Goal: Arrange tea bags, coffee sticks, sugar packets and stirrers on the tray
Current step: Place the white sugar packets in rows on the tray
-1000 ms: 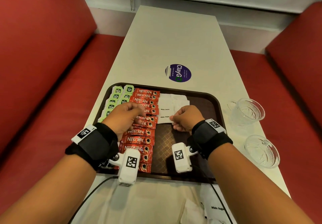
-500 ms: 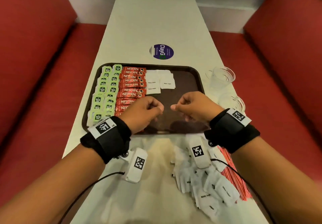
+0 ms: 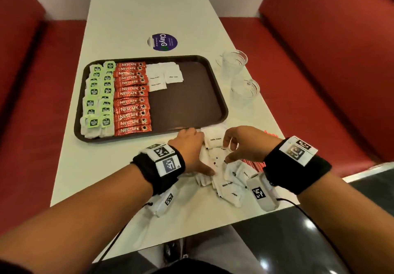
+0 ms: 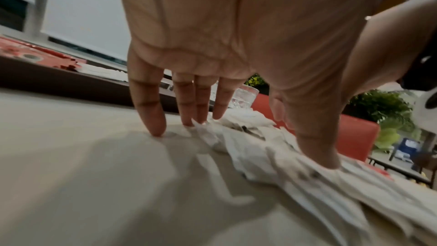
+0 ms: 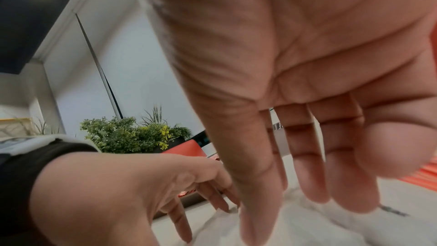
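The brown tray holds a left block of green tea bags, a column of red coffee sticks and a few white sugar packets at its far middle. In front of the tray a loose pile of sugar packets lies on the table. My left hand rests straight fingers on the table at the pile's left edge, thumb on the packets. My right hand hovers open over the pile, holding nothing. Red stirrers show partly beneath it.
Two clear glass cups stand right of the tray. A round purple sticker is on the table behind it. Red bench seats flank the narrow white table. The near table edge runs just behind my wrists.
Both hands drew back from the tray to the loose sugar pile near the table's front edge and uncurled. The head view dropped toward me.
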### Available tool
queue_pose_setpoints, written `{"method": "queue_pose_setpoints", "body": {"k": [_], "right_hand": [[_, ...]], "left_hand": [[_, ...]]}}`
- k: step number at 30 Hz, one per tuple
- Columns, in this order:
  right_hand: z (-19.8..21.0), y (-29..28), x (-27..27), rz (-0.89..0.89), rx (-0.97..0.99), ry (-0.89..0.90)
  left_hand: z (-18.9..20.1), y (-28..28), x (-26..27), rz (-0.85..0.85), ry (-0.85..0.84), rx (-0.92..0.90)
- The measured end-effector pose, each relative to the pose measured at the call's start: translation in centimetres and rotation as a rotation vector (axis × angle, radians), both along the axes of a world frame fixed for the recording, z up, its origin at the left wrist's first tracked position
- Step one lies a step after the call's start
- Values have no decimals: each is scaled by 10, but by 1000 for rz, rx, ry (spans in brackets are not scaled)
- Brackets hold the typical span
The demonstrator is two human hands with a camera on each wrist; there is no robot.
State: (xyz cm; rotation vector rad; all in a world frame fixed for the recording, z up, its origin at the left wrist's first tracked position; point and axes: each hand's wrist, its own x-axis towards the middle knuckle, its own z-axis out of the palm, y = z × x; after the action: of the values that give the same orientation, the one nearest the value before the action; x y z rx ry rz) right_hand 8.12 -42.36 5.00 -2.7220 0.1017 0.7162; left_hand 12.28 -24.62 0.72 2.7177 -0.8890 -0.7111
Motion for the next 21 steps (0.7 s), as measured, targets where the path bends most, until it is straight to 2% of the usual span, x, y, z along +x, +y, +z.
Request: {"method": "queue_pose_setpoints", "body": {"k": [4,11,21], "right_hand": [[-1,3,-10,61,-60,25],[2,8,-23,124,-215,140],[-8,4,-25,86,-180,80]], "left_hand": [[-2,-2,-5,-30,-22,27],[-1,3,-4,68,121,25],[2,31,4,141,264,-113]]}}
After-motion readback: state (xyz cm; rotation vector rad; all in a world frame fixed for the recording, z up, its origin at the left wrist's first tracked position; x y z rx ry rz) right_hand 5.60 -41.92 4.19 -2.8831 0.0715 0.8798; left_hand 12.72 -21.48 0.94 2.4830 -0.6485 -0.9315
